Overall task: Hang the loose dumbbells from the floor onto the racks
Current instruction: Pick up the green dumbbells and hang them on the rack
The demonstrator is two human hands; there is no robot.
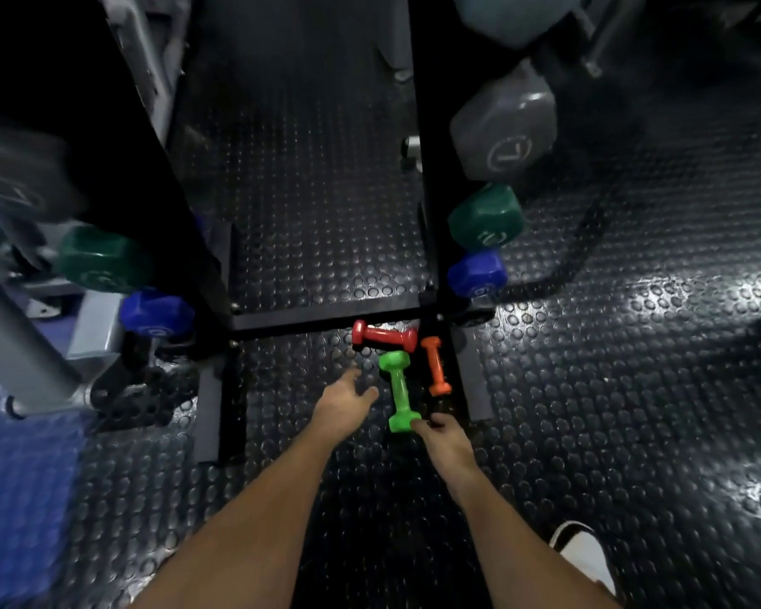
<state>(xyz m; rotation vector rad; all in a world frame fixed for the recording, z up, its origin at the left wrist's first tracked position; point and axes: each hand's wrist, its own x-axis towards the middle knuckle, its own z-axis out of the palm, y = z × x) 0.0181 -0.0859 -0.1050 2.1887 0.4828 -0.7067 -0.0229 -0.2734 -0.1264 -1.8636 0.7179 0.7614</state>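
Progress check: three small loose dumbbells are on the studded black rubber floor (589, 389) at the foot of the black metal rack (326, 319), so you're basically at the start. The small red dumbbell (384, 337) lies crosswise right against the rack's base bar, the slim orange dumbbell (436, 366) sits just beside it to the right, and the bright green dumbbell (399, 391) points back toward you. Your left hand (342, 404) is spread with fingers loose, holding nothing, just left of the green one. Your right hand (444, 437) is at the green one's near head, fingertips touching it, but I can't tell if it's actually gripping yet. Bigger green and blue hex dumbbells (479, 243) already hang on the rack's sides. Three left, none hung.
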